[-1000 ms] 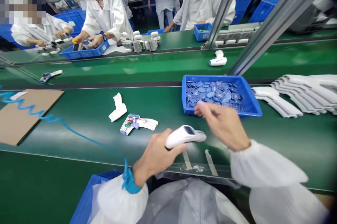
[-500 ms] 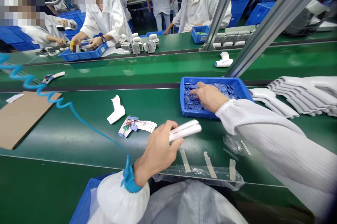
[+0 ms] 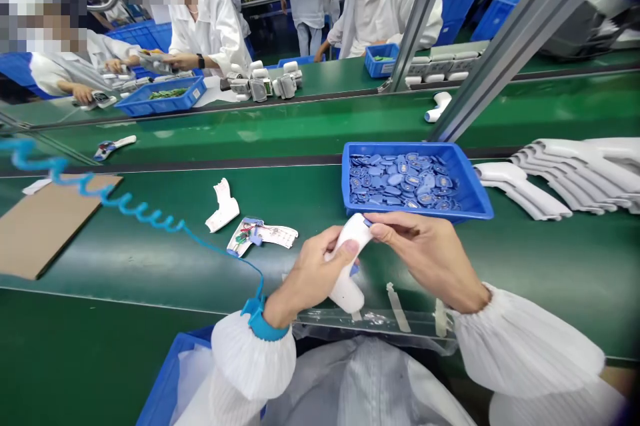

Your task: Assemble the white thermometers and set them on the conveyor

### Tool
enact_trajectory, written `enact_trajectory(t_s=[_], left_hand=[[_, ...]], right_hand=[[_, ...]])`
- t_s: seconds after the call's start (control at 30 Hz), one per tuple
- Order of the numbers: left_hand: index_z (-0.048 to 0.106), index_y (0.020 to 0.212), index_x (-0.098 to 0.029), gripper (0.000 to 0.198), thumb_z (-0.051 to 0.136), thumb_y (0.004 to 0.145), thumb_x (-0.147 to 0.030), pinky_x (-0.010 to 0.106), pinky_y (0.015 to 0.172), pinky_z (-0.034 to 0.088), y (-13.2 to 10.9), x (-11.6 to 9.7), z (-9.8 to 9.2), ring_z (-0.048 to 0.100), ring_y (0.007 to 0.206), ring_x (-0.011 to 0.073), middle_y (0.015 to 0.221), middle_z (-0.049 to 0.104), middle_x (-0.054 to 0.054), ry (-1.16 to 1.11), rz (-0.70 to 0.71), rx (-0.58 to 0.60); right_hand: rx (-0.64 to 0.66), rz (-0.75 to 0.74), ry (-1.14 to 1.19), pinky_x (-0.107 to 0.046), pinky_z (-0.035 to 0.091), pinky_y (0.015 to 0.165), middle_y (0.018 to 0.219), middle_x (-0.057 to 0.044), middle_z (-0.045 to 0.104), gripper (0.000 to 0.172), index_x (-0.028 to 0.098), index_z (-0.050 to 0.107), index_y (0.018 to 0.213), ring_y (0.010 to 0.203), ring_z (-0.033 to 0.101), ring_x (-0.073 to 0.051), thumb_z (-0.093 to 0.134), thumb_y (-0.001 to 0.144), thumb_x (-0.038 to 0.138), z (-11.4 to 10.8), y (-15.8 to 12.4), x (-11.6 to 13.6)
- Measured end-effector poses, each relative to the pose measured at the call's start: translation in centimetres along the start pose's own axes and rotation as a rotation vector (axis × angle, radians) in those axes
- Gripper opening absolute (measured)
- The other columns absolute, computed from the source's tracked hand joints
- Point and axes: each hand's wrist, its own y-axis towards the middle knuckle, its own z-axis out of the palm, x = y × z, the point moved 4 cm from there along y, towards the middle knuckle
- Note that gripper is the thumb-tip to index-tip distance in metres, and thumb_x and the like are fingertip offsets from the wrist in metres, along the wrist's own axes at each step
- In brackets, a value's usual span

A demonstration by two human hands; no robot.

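Observation:
My left hand (image 3: 320, 266) is wrapped around a white thermometer-gun housing (image 3: 346, 286), held tilted over the bench's front edge. A blue trigger-like part shows at its side. My right hand (image 3: 430, 249) pinches a small blue plastic cover (image 3: 368, 223) against the housing's upper end; the fingertips hide most of that piece. Just beyond my hands is a blue bin (image 3: 417, 214) of similar blue covers. To the left lie an opened housing half (image 3: 263, 235) with wires and a circuit board inside, and an empty white housing shell (image 3: 223, 207).
White housing shells (image 3: 575, 173) lie in a row at the right. A slanted metal post (image 3: 480, 73) rises behind the bin. A coiled blue cord (image 3: 145, 213) runs to my left wrist strap. Cardboard (image 3: 55, 226) lies left. Co-workers (image 3: 210, 19) sit across the green belt (image 3: 280, 129).
My right hand has left the bin with a blue cover and come to the housing. My left hand has turned the housing more upright. On the belt, the white unit has moved right.

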Motion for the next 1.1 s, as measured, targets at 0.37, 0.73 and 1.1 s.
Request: enact_trajectory(t_s=[0.37,0.73,1.1], left_hand=[[0.067,0.111,-0.020,0.024,0.053,0.100,-0.036,0.039,0.079,0.040,-0.1,-1.3,1.1,0.065,0.086,0.0233,0.096,0.075,0.005,0.938,0.417,-0.111],[0.063,0.083,-0.021,0.030,0.049,0.103,-0.039,0.033,0.074,0.041,-1.7,-0.2,1.3,0.057,0.080,0.0188,0.082,0.068,0.004,0.715,0.335,-0.426],[0.061,0.066,-0.020,0.040,0.053,0.098,-0.042,0.032,0.068,0.040,0.0,0.2,1.5,0.056,0.066,0.0179,0.068,0.064,0.005,0.760,0.305,-0.362]], right_hand=[[0.021,-0.203,-0.453,-0.031,0.059,0.082,0.103,-0.005,0.079,0.028,0.021,0.070,0.112,0.084,0.075,-0.019,0.051,0.100,0.039,0.1,-3.5,-0.1],[0.117,-0.231,-0.456,-0.033,0.052,0.077,0.108,-0.004,0.072,0.023,0.026,0.063,0.113,0.088,0.066,-0.019,0.048,0.102,0.038,-1.0,-6.5,0.0],[0.138,0.192,-0.269,-0.030,0.038,0.053,0.065,0.000,0.060,0.044,0.022,0.065,0.094,0.054,0.053,-0.016,0.042,0.098,0.060,1.1,-8.1,-1.9]])
